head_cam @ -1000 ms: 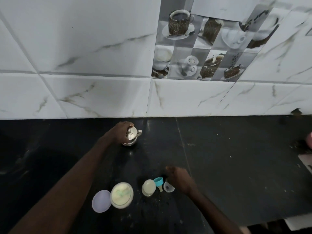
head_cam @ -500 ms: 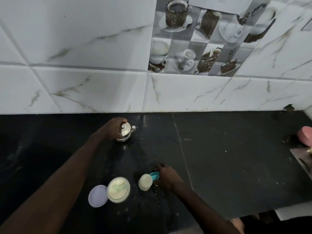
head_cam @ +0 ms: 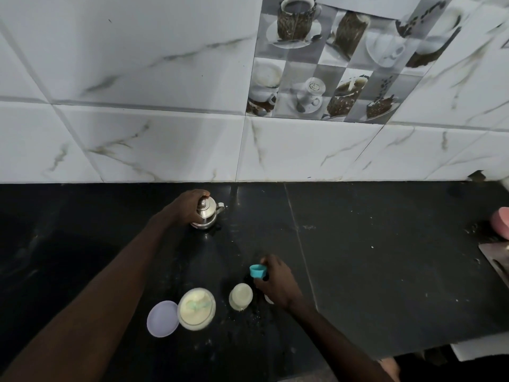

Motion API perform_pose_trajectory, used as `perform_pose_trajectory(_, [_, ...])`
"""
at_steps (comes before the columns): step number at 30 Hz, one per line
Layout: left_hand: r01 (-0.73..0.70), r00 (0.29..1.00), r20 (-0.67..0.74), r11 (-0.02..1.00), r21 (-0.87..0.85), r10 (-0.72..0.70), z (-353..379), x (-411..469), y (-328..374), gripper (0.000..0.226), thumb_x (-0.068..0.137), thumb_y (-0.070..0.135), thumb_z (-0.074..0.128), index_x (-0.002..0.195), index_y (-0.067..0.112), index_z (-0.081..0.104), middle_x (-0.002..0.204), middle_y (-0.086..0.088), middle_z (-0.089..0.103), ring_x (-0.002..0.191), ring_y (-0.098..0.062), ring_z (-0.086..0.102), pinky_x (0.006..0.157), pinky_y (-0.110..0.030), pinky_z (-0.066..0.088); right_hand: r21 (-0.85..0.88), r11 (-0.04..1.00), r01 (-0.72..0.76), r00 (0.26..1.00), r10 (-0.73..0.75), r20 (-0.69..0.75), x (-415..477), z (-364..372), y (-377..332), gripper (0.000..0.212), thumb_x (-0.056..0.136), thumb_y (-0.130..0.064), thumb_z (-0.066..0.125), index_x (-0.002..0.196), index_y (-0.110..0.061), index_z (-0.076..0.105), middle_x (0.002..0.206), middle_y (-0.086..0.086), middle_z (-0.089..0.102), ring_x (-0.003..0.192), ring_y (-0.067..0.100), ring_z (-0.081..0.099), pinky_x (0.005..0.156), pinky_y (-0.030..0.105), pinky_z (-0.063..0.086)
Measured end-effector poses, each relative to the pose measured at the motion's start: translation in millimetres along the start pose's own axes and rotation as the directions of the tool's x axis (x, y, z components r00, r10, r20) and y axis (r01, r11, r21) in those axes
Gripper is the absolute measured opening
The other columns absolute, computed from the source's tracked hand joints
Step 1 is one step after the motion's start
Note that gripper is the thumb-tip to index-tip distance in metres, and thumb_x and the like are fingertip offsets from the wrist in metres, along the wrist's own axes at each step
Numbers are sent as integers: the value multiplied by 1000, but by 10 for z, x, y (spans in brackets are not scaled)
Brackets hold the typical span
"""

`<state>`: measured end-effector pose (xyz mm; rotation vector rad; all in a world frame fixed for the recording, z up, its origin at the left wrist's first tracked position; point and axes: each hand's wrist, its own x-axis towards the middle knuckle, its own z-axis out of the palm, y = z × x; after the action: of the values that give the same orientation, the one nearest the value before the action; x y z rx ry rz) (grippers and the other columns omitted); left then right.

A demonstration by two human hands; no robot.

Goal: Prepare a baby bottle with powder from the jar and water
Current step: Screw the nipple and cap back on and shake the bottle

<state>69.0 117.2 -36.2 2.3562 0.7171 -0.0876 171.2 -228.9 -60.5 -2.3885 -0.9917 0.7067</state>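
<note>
backdrop: white marbled wall tiles (head_cam: 165, 78) rise behind a black tabletop (head_cam: 385, 257), with one panel of printed coffee cups (head_cam: 330, 64) at upper right.
left hand (head_cam: 187, 208): arm stretched far forward across the tabletop, fingers curled round the side of a small steel kettle (head_cam: 208, 215) that stands upright near the wall; its spout points away from the fingers, to the right.
right hand (head_cam: 278, 285): arm comes in from the lower right, wrist bent, fingers pinching a blue bottle ring (head_cam: 257, 271) at their tips; whether the ring touches the tabletop i cannot tell.
baby bottle (head_cam: 241, 296): stands open-topped just left of the right hand's fingers, pale inside, close under the blue ring.
powder jar (head_cam: 196, 308): open, full of pale powder with a faint greenish scoop shape on top, further left of the right fingers, well below the left fingers.
jar lid (head_cam: 162, 319): lies flat, touching the jar's left side.
open room: bare black surface spreads wide to the right of the right hand, and between the two hands.
edges: tabletop's front edge runs at lower right; a pink object (head_cam: 501, 221) sits at the far right border.
</note>
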Motion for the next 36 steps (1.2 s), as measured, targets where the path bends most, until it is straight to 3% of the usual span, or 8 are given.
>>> perform_pose_trajectory(5, [-37, 999, 2, 999, 15, 37, 12, -45, 43, 102, 74, 13, 87, 158, 7, 30, 166, -12, 29, 155, -30, 26, 124, -35, 24, 233, 972, -5, 989, 38, -139, -28, -263, -124, 41, 78, -20, 78, 110, -26, 54, 105, -6, 62, 87, 12, 64, 75, 35, 58])
perform_pose_trajectory(8, [-101, 975, -212, 986, -132, 72, 139, -370, 364, 106, 77, -1, 81, 162, 14, 20, 172, -7, 11, 160, -24, 5, 127, -36, 19, 295, 955, 32, 994, 1, -110, -82, -452, -197, 40, 80, -14, 76, 111, -27, 54, 106, -5, 66, 88, 16, 69, 74, 36, 61])
perform_pose_trajectory(11, [-181, 914, -406, 911, -372, 15, 537, -1028, 841, 109, 73, -18, 70, 160, 31, 28, 168, 9, 27, 156, -8, 20, 125, -25, 26, 188, 974, 127, 991, -118, -58, -151, -571, -244, 34, 84, -20, 75, 111, -29, 57, 104, -9, 65, 86, 13, 67, 74, 34, 60])
perform_pose_trajectory(16, [17, 936, -291, 850, -526, -198, 1687, -1929, 1313, 114, 72, -15, 67, 158, 41, 19, 169, 10, 23, 156, -10, 20, 120, -25, 24, -139, 928, 345, 933, -324, 156, -214, -596, -303, 46, 84, -24, 68, 130, -23, 65, 120, -3, 58, 102, 16, 62, 88, 32, 52])
perform_pose_trajectory(21, [98, 948, -220, 869, -485, -229, 2004, -2092, 1363, 99, 83, 13, 73, 163, 15, 14, 168, -3, 24, 155, -18, 24, 123, -23, 14, -344, 828, 442, 868, -300, 395, -275, -527, -497, 42, 92, -26, 64, 133, -16, 64, 137, 6, 53, 113, 30, 63, 96, 43, 54])
perform_pose_trajectory(25, [130, 950, -210, 901, -414, -233, 2113, -2090, 1309, 100, 81, 23, 67, 161, 1, 11, 169, -14, 18, 156, -27, 21, 128, -39, 18, -430, 775, 462, 874, -316, 369, -351, -361, -634, 38, 91, -21, 64, 125, -7, 58, 121, 14, 58, 101, 41, 66, 82, 46, 57])
perform_pose_trajectory(28, [158, 942, -193, 871, -466, -274, 2180, -2096, 1315, 102, 83, 8, 75, 161, 2, 9, 170, -14, 15, 157, -28, 19, 126, -30, 14, -440, 775, 455, 882, -323, 343, -389, -317, -718, 37, 89, -19, 64, 122, -6, 56, 118, 17, 61, 100, 42, 66, 80, 47, 57])
perform_pose_trajectory(36, [210, 886, -250, 818, -535, -391, 2300, -1991, 1303, 79, 86, 6, 74, 155, 10, 37, 157, -8, 46, 146, -25, 43, 122, -33, 29, -419, 774, 474, 862, -312, 400, -349, -352, -806, 35, 85, -18, 63, 119, -12, 68, 121, 10, 64, 103, 34, 68, 85, 44, 58])
